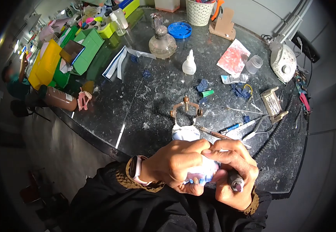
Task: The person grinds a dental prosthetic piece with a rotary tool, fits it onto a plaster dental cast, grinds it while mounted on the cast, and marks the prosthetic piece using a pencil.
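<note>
In the head view, my left hand (181, 162) is closed around a white dental cast (202, 170) with pink and blue patches and small tooth-like bits along its lower edge. My right hand (235, 174) is curled round a dark cylindrical tool (235, 181), whose blunt end faces me. The tool's far end is hidden. Fingers of the right hand also touch the cast's upper side. Just beyond my hands, a brass-coloured dental articulator (187, 106) stands with white plaster (186, 132) at its near end.
Right of the articulator lie a brown-handled tool (214, 133), a blue pen-like tool (230, 128) and a small wooden box (272, 101). Farther back are a white dropper bottle (189, 63), a glass burner (162, 42) and a blue lid (179, 30). Green bins (86, 50) stand left.
</note>
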{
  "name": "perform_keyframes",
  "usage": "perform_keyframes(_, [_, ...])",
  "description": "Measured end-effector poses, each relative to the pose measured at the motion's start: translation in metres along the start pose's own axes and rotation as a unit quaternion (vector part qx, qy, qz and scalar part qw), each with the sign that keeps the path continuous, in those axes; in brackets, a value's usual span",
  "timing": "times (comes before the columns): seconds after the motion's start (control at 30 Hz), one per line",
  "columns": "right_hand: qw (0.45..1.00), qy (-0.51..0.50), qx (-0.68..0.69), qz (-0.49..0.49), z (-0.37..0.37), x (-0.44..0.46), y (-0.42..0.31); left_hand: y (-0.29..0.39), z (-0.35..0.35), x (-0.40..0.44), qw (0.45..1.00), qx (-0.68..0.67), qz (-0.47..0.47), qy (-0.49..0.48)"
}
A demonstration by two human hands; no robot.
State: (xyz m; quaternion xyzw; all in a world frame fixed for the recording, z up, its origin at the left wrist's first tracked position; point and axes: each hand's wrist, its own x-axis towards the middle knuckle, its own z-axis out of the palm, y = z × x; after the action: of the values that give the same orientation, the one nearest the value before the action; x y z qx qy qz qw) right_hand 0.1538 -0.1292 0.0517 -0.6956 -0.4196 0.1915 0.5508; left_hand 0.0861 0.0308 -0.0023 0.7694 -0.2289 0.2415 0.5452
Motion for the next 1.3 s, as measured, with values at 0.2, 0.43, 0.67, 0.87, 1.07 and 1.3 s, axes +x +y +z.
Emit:
perform_keyframes(0.2, [0.998, 0.03, -0.045, -0.028, 0.001, 0.003, 0.0, 0.009, 0.009, 0.001, 0.965, -0.176, -0.144, 0.132])
perform_keyframes(0.43, [0.992, 0.054, -0.082, -0.084, 0.0, 0.004, 0.0, 0.016, 0.012, -0.001, 0.947, -0.165, -0.22, 0.166])
perform_keyframes(0.67, [0.979, 0.068, -0.131, -0.143, 0.002, -0.001, -0.003, 0.018, 0.014, 0.0, 0.939, -0.237, -0.197, 0.15])
perform_keyframes(0.87, [0.97, 0.082, -0.162, -0.165, 0.004, -0.003, -0.002, 0.017, 0.013, 0.004, 0.945, -0.269, -0.125, 0.14])
perform_keyframes(1.07, [0.989, 0.037, -0.076, -0.125, -0.001, -0.001, -0.007, 0.016, 0.016, 0.007, 0.944, -0.301, -0.012, 0.131])
perform_keyframes(1.3, [0.999, -0.025, 0.005, 0.036, -0.01, 0.002, -0.03, 0.017, 0.016, -0.007, 0.945, -0.272, -0.138, 0.118])
